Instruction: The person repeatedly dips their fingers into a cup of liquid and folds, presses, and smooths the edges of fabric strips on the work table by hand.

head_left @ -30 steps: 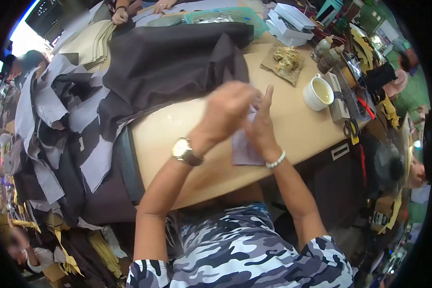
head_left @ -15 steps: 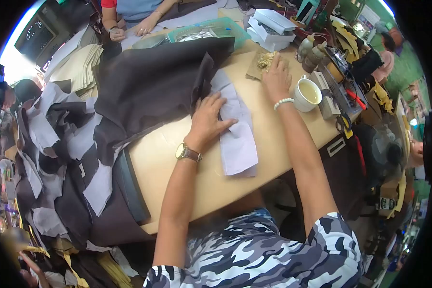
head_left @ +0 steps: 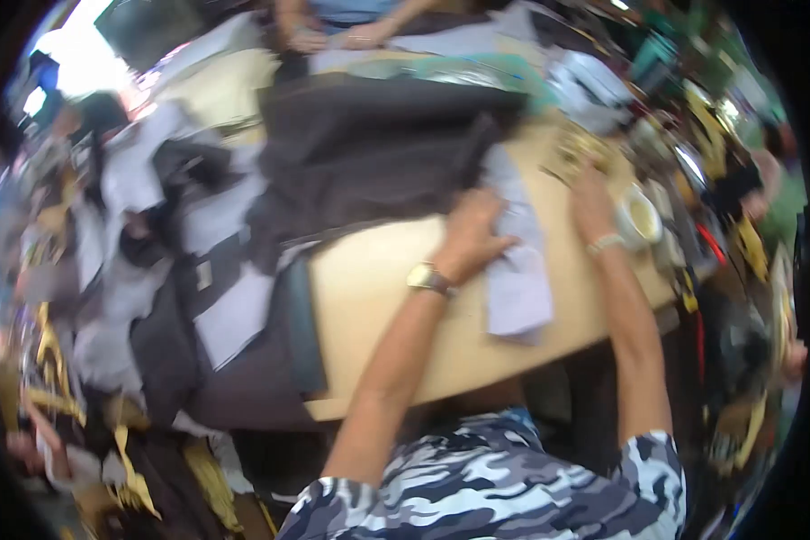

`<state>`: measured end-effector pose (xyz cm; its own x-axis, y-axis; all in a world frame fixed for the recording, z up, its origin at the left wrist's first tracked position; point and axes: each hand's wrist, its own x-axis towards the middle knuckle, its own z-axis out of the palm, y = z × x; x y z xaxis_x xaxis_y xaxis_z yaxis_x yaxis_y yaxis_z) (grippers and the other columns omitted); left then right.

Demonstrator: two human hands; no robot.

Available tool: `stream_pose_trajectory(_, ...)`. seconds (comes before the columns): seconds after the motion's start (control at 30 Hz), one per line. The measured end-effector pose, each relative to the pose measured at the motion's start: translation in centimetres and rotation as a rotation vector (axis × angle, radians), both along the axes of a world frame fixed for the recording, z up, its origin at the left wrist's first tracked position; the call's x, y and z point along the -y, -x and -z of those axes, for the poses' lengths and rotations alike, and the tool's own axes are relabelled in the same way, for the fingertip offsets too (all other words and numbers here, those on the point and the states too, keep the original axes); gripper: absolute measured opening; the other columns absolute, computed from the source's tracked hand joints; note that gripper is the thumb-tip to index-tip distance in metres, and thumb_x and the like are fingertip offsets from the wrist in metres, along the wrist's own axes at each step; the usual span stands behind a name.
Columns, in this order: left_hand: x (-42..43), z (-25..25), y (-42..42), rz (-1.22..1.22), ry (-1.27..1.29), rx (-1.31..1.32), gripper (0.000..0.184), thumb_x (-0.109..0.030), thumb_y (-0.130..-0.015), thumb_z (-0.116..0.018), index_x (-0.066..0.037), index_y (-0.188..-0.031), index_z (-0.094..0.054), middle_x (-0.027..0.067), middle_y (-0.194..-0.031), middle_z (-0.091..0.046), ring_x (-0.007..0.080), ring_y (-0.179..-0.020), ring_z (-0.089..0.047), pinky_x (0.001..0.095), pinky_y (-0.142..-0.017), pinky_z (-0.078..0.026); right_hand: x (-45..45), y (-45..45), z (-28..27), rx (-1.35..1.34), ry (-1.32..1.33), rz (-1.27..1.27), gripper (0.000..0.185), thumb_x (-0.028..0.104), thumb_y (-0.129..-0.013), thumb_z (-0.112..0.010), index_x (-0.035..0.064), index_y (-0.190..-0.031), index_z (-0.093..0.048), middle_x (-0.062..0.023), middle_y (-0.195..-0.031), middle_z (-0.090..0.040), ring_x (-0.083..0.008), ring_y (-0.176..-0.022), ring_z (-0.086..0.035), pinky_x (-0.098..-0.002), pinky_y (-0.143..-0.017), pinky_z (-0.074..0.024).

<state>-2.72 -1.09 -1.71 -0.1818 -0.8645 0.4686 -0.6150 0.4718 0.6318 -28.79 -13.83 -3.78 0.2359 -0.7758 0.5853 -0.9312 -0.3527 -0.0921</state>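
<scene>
The frame is blurred by motion. My left hand [head_left: 472, 232] rests flat with its thumb spread, at the edge of a dark brown fabric [head_left: 369, 148] and on the left side of a pale lilac strip [head_left: 519, 292]. My right hand [head_left: 592, 202] reaches to a yellowish clump [head_left: 578, 151] on brown paper, its fingertips at the clump's near side. Whether those fingers hold any of it is too smeared to tell. Just right of my right wrist stands a white cup [head_left: 639, 219] with pale yellowish contents.
Grey and dark fabric pieces [head_left: 234, 315] hang over the table's left side. A teal tray [head_left: 477, 70] and white boxes [head_left: 588, 88] stand at the back, where another person's hands [head_left: 364, 36] rest. Bottles, scissors and tools line the right side.
My hands, together over the lilac strip a second ago, are apart: the left lies flat by the dark fabric, the right is at the yellowish clump. The whole view has shifted.
</scene>
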Motion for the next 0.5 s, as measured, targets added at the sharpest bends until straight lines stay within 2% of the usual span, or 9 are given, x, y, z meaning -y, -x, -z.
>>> stream_pose_trajectory(0.03, 0.1, 0.0, 0.1, -0.016, 0.007, 0.042, 0.058, -0.033, -0.065, -0.077, 0.0, -0.11, -0.06, 0.0221, -0.123, -0.052, 0.0371, -0.116, -0.047, 0.0442, -0.101, -0.036, -1.6, -1.1, -2.7, 0.059, -0.245, 0.084, 0.059, 0.004, -0.087, -0.043, 0.0025, -0.144, -0.027, -0.0284, -0.107, -0.056, -0.0425, -0.096, -0.055, -0.0501, -0.08, -0.0454)
stream_pose_trajectory(0.07, 0.2, 0.4, 0.0, -0.014, -0.008, 0.037, 0.058, -0.033, -0.065, -0.076, 0.0, -0.109, -0.06, 0.0229, -0.124, -0.051, 0.0379, -0.118, -0.046, 0.0446, -0.104, -0.035, -1.0, -0.5, -2.5, 0.039, -0.159, -0.004, 0.059, 0.006, -0.086, -0.044, 0.0024, -0.143, -0.029, -0.0294, -0.107, -0.057, -0.043, -0.094, -0.057, -0.0511, -0.077, -0.0455)
stream_pose_trajectory(0.1, 0.4, 1.0, 0.3, -0.012, 0.006, 0.01, 0.059, -0.035, -0.064, -0.077, 0.0, -0.109, -0.059, 0.0222, -0.126, -0.051, 0.0377, -0.12, -0.044, 0.0445, -0.105, -0.034, -0.8, -0.3, -3.2, 0.047, -0.173, -0.018, 0.059, 0.011, -0.086, -0.048, 0.0041, -0.142, -0.031, -0.0298, -0.1, -0.06, -0.0432, -0.085, -0.059, -0.0531, -0.073, -0.0454)
stream_pose_trajectory(0.17, 0.6, 1.5, 0.1, -0.006, -0.017, -0.002, 0.062, -0.036, -0.065, -0.077, -0.001, -0.112, -0.058, 0.0205, -0.13, -0.048, 0.0367, -0.125, -0.04, 0.0457, -0.108, -0.03, 1.2, -0.3, -3.8, 0.002, -0.319, 0.119, 0.06, 0.019, -0.085, -0.053, 0.0054, -0.14, -0.033, -0.0294, -0.102, -0.06, -0.0442, -0.087, -0.059, -0.0521, -0.075, -0.0457)
stream_pose_trajectory(0.2, 0.4, 1.1, 0.2, 0.009, -0.057, 0.009, 0.064, -0.037, -0.065, -0.077, -0.002, -0.115, -0.057, 0.0196, -0.134, -0.046, 0.036, -0.128, -0.037, 0.047, -0.11, -0.027, 0.3, -1.3, -6.7, 0.017, -0.439, 0.209, 0.057, 0.022, -0.085, -0.054, 0.0054, -0.136, -0.036, -0.0296, -0.112, -0.058, -0.0448, -0.095, -0.058, -0.0507, -0.079, -0.0454)
stream_pose_trajectory(0.3, 0.3, 0.6, 0.0, 0.023, -0.097, 0.033, 0.066, -0.038, -0.066, -0.077, -0.003, -0.117, -0.055, 0.018, -0.137, -0.042, 0.036, -0.13, -0.034, 0.049, -0.111, -0.026, 4.4, 0.7, -5.1, -0.035, -0.323, 0.24, 0.051, 0.021, -0.085, -0.054, 0.0067, -0.131, -0.036, -0.0268, -0.094, -0.064, -0.0455, -0.087, -0.061, -0.053, -0.075, -0.0472)
stream_pose_trajectory(0.4, 0.2, 0.3, 0.0, 0.026, -0.108, 0.024, 0.066, -0.039, -0.066, -0.077, -0.003, -0.117, -0.055, 0.0176, -0.137, -0.042, 0.036, -0.131, -0.034, 0.0495, -0.111, -0.025, 5.9, 1.6, -4.3, 0.025, -0.304, 0.257, 0.043, 0.023, -0.086, -0.054, 0.0057, -0.122, -0.038, -0.0264, -0.107, -0.061, -0.0464, -0.091, -0.06, -0.0534, -0.077, -0.0468)
stream_pose_trajectory(0.5, 0.3, 0.4, 0.0, 0.033, -0.111, 0.015, 0.066, -0.038, -0.066, -0.077, -0.003, -0.117, -0.055, 0.018, -0.137, -0.043, 0.0358, -0.131, -0.034, 0.0498, -0.111, -0.024, 2.4, -1.0, -4.4, 0.136, -0.251, 0.291, 0.054, 0.028, -0.088, -0.054, 0.0065, -0.133, -0.034, -0.0242, -0.12, -0.054, -0.0426, -0.1, -0.058, -0.0513, -0.082, -0.046)
